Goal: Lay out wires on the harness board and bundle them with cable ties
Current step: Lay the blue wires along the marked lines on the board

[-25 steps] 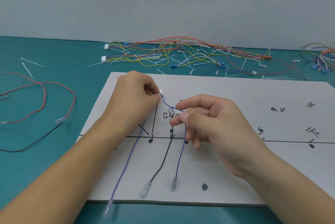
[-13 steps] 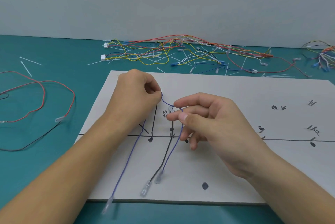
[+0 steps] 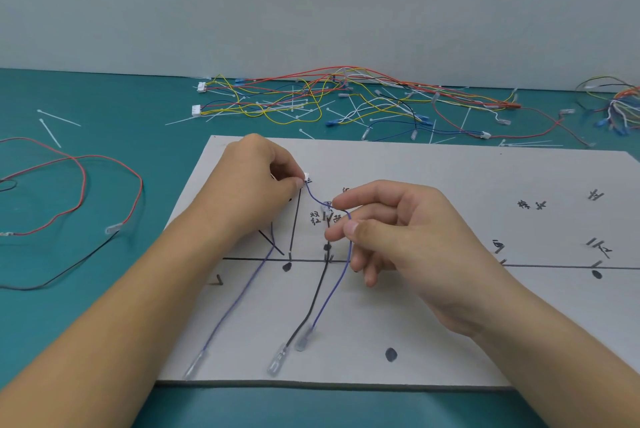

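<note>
1. Purple wire (image 3: 332,292) runs from a tiny white connector (image 3: 306,177) mid-frame down to a clear terminal low on the grey harness board (image 3: 450,323).
2. Left hand (image 3: 249,192) has its fingers curled, pinching that connector.
3. Right hand (image 3: 408,230) pinches the purple wire between thumb and index, just right of the connector.
4. Black wire (image 3: 317,299) lies right beside it.
5. Loose coloured wires (image 3: 311,98) are piled across the top, and there are cable ties (image 3: 52,133) at upper left.

Forearms (image 3: 104,341) enter from 7 and 5 o'clock; left grip (image 3: 249,185) curled, thumb and forefinger pinching a small white plastic connector (image 3: 306,177); right grip (image 3: 408,230), at its 4 o'clock, pinches a thin purple wire (image 3: 331,293), remaining fingers loosely bent.
</note>
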A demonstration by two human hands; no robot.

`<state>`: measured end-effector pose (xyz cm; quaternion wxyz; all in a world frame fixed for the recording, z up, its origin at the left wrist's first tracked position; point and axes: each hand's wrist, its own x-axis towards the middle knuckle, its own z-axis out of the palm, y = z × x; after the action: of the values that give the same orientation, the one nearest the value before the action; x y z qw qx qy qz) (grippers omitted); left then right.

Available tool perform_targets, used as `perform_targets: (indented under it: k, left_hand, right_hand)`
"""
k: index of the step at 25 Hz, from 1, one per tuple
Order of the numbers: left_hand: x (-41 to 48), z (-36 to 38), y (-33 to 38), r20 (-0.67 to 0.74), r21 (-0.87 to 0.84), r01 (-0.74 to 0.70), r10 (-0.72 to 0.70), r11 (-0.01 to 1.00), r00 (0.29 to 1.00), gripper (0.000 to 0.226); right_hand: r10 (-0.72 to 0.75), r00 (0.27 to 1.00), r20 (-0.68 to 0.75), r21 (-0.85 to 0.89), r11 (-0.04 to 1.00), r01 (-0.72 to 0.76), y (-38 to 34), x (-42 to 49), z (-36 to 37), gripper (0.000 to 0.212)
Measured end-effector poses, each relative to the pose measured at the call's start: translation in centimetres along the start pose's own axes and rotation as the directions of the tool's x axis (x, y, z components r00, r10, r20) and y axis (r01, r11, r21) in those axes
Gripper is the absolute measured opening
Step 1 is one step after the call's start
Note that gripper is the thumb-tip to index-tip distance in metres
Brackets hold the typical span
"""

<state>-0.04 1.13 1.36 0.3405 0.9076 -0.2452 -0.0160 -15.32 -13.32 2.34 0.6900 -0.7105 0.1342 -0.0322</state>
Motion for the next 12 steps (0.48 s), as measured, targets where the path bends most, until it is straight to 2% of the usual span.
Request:
perform_targets:
  k: [7, 12]
  left_hand:
    - [-0.32, -0.65, 0.02, 0.076, 0.038, 0.003, -0.006, 0.999, 0.997, 0.023]
    - [-0.49, -0.84, 0.30, 0.070, 0.054, -0.020, 0.016, 0.998, 0.997, 0.025]
  right_hand:
    - [0.022, 0.999, -0.032, -0.017, 1.000, -0.022, -0.12, -0.09, 0.00, 0.023]
    - [0.068, 0.998, 0.016, -0.058, 0.996, -0.067, -0.09, -0.26, 0.29, 0.025]
